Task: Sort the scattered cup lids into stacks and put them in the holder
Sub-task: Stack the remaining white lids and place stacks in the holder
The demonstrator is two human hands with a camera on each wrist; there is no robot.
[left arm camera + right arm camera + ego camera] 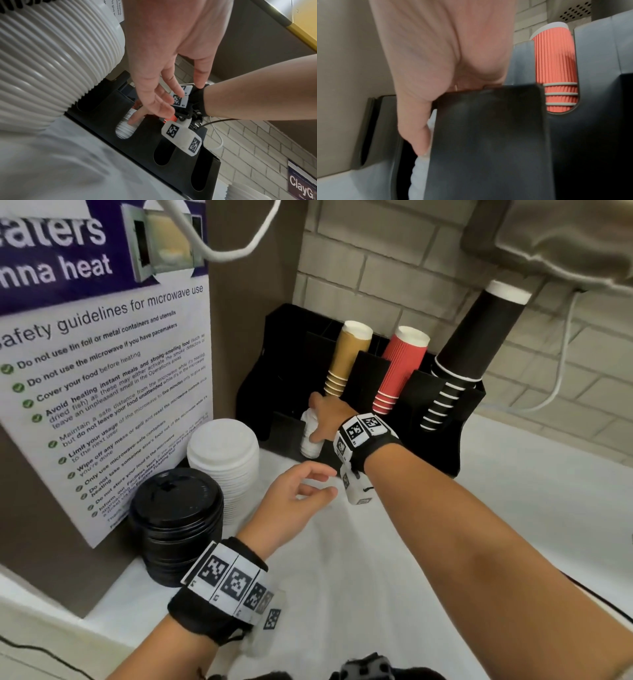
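Two hands | right hand fingers grip white lids in holder | left hand fingers loosely spread, empty

right hand reaches forward, fingers pointing down (tips hidden); left hand hovers, fingers loosely spread.

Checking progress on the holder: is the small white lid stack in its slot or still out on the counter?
In. The small white lid stack sits inside the black holder, showing through a front cutout, the right hand on it.

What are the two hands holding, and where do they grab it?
The right hand grips a small stack of white lids by its sides, in the black holder. The left hand holds nothing.
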